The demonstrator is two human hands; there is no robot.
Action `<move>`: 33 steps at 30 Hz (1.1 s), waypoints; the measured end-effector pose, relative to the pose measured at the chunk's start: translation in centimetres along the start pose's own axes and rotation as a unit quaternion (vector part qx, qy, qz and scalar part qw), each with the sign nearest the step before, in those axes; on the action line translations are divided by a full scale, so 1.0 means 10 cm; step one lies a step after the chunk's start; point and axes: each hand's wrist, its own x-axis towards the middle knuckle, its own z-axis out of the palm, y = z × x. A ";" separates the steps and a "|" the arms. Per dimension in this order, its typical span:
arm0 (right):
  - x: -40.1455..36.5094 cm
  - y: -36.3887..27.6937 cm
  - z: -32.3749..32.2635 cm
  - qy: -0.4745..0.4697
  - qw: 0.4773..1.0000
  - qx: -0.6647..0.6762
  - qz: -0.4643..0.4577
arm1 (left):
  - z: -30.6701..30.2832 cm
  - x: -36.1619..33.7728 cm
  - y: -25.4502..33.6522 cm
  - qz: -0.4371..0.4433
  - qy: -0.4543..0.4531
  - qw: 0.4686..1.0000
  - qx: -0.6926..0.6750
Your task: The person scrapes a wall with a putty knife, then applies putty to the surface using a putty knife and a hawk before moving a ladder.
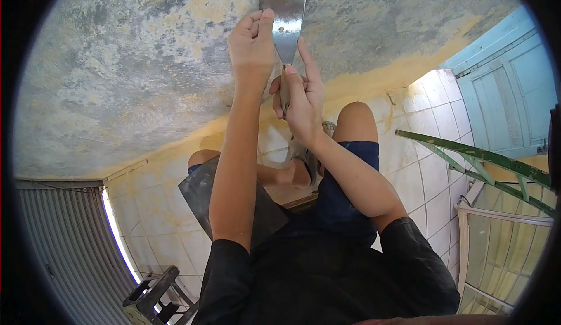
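A putty knife (pixel 288 16) with a wide steel blade is held up in front of the patchy wall (pixel 146 56), blade pointing up. My right hand (pixel 307 103) is closed round its handle, the index finger stretched along the blade's right edge. My left hand (pixel 251 44) pinches the blade's left side, thumb on the metal face and the other fingers curled. Across my left thigh, under the left forearm, lies a dark flat board (pixel 201 196).
White tiles (pixel 403 173) cover the floor. A dark step stool (pixel 155 296) stands at lower left, near a corrugated shutter (pixel 73 249). To the right are a green metal frame (pixel 479 155), a glass-panelled frame (pixel 464 249) and a light blue door (pixel 508 91).
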 end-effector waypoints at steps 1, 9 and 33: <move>0.00 -0.01 0.02 0.005 1.000 0.007 0.002 | 0.00 0.00 0.00 -0.005 -0.002 1.000 -0.005; 0.02 0.01 0.01 0.006 1.000 0.008 -0.007 | 0.01 0.04 0.00 0.007 0.006 0.999 0.031; -0.04 0.05 0.08 0.011 0.999 -0.019 -0.043 | 0.02 -0.01 -0.03 -0.010 0.015 1.000 -0.008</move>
